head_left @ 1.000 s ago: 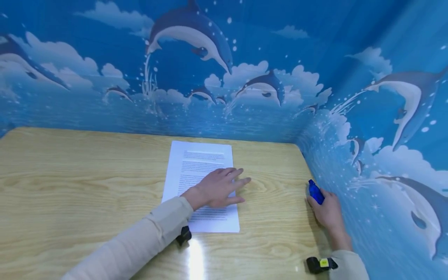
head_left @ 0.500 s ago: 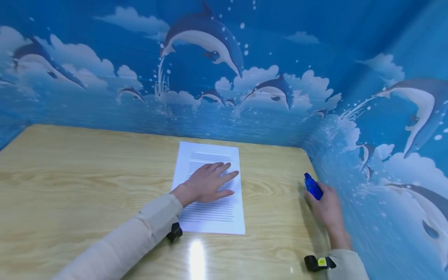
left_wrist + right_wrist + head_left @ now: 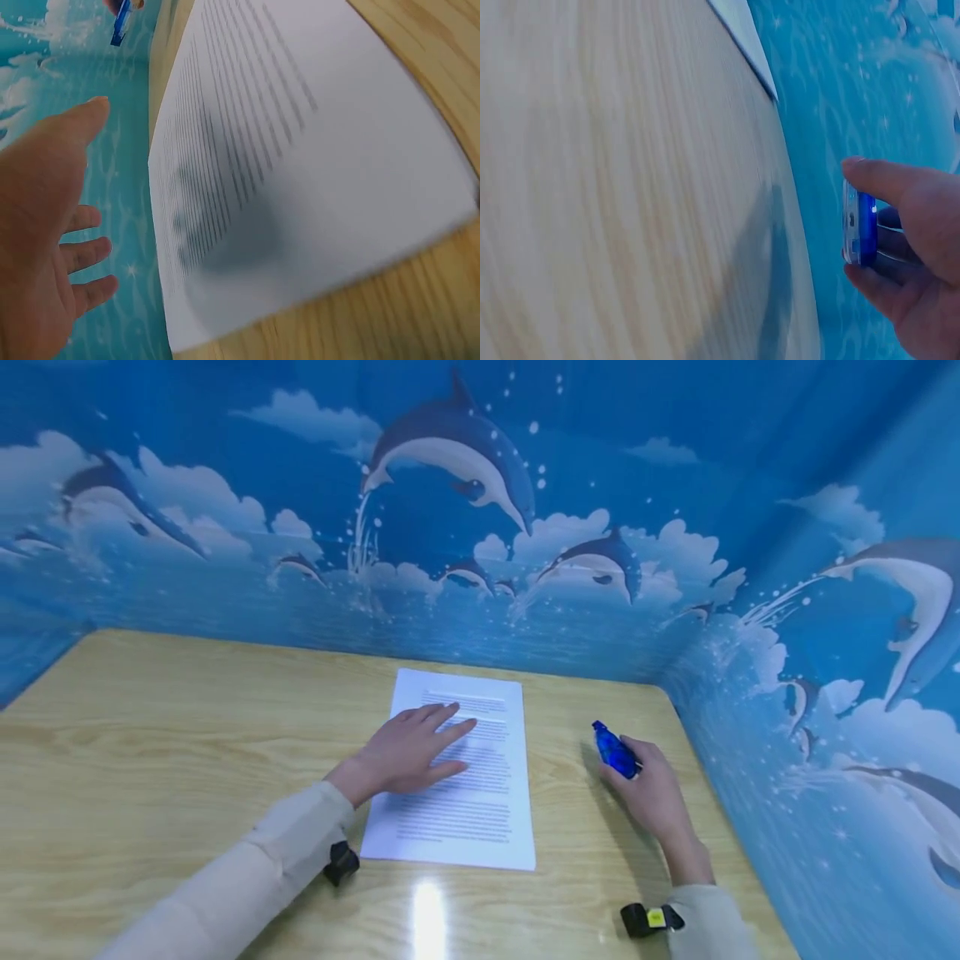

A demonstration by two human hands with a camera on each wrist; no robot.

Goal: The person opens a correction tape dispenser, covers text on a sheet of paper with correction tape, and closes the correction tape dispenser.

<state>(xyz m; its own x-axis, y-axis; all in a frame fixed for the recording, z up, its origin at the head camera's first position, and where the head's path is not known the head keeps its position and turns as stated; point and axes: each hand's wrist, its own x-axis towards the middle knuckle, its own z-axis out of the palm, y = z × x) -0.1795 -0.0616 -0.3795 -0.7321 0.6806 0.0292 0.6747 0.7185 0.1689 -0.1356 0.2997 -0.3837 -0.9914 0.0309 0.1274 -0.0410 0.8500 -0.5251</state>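
A printed sheet of paper [image 3: 472, 810] lies on the wooden table, its lines of text filling most of the page. My left hand [image 3: 408, 752] is over the sheet's left half, fingers straight and spread. In the left wrist view that hand [image 3: 45, 217] shows raised above the paper [image 3: 360, 172], which carries its shadow. To the right of the sheet, my right hand [image 3: 652, 789] grips a flat blue correction tape [image 3: 617, 753] between thumb and fingers, narrow tip pointing away. The right wrist view shows the correction tape [image 3: 866, 229] edge-on, held above the table.
The wooden table [image 3: 187, 735] has a blue curtain [image 3: 300, 602] with dolphins along its back and right edges. A black wrist camera [image 3: 342, 864] sits under the left sleeve, another wrist camera [image 3: 637, 920] by the right cuff. Light glares off the table front.
My right hand has moved left with the correction tape, away from the table's right edge toward the sheet. My left hand has drawn back leftward over the paper. The head view has shifted slightly.
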